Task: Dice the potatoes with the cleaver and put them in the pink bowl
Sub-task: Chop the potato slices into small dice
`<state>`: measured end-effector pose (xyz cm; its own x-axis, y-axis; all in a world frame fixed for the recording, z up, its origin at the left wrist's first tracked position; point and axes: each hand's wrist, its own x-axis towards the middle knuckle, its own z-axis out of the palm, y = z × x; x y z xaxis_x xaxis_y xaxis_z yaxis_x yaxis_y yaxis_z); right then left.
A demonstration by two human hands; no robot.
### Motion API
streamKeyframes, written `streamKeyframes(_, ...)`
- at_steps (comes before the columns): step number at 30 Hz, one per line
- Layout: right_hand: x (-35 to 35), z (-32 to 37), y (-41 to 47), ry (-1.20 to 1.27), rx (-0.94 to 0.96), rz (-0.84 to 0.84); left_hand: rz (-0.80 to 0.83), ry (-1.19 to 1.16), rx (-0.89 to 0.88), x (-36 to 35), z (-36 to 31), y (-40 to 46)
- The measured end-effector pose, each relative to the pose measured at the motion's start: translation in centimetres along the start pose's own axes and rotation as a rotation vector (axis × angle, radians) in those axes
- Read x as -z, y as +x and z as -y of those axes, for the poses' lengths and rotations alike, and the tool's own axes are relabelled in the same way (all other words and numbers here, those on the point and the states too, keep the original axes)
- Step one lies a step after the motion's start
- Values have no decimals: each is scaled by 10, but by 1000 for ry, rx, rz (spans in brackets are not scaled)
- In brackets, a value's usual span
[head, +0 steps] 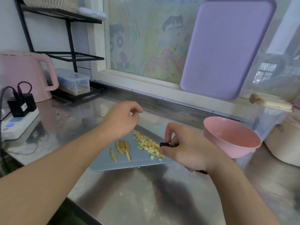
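A pile of diced potato [148,146] and a few uncut potato strips [122,149] are seen on a blue cutting board [103,163] on the steel counter [138,192]. The cleaver's black handle [164,144] is gripped by the right hand [183,148], its blade hidden. The left hand [121,119] is held above the board, fingers loosely curled, holding nothing. The pink bowl [231,138] is stood just right of the board.
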<state>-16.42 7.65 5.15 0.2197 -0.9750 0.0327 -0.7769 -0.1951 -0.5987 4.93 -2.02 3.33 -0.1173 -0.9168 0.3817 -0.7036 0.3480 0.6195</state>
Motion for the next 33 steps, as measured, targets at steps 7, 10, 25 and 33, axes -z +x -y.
streamKeyframes(7,-3,0,2,335,-52,-19,-102,-75,168,10,33,-39)
streamKeyframes(10,-3,-3,3,507,-58,-12,128,-3,161,7,39,-61)
streamKeyframes(25,-6,-11,8,802,-85,-4,238,127,-33,3,58,-78)
streamKeyframes(33,-15,-5,10,851,-98,-3,191,97,-125,-4,60,-80)
